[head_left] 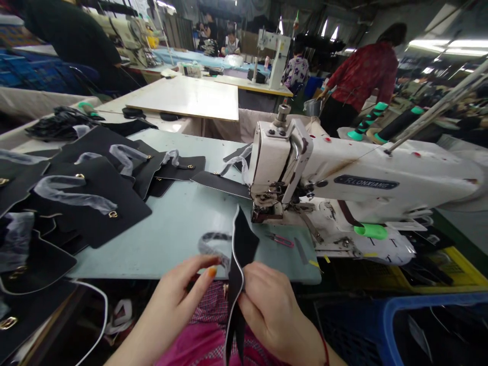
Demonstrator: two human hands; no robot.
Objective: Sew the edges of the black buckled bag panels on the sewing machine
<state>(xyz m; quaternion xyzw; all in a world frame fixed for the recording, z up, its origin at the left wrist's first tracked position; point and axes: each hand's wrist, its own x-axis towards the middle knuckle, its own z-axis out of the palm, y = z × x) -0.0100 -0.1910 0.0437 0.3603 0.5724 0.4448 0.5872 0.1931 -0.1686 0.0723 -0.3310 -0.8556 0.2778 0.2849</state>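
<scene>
A black bag panel (238, 269) with a pale edge stands upright, seen nearly edge-on, in front of the sewing machine (280, 173). My right hand (270, 305) is closed on its right face. On the left side, a plastic-wrapped strap (213, 244) loops out from the panel. My left hand (183, 292) is beside that strap, thumb and forefinger apart; whether the fingertips touch it is hard to see. A small gold fitting sits low on the panel, partly hidden.
Several black panels (102, 198) with wrapped straps pile up at left on the pale green table (163, 229). Pink thread snips (282, 240) lie near the machine. A blue crate (389, 315) stands low at right. A person in red (362, 71) is beyond the machine.
</scene>
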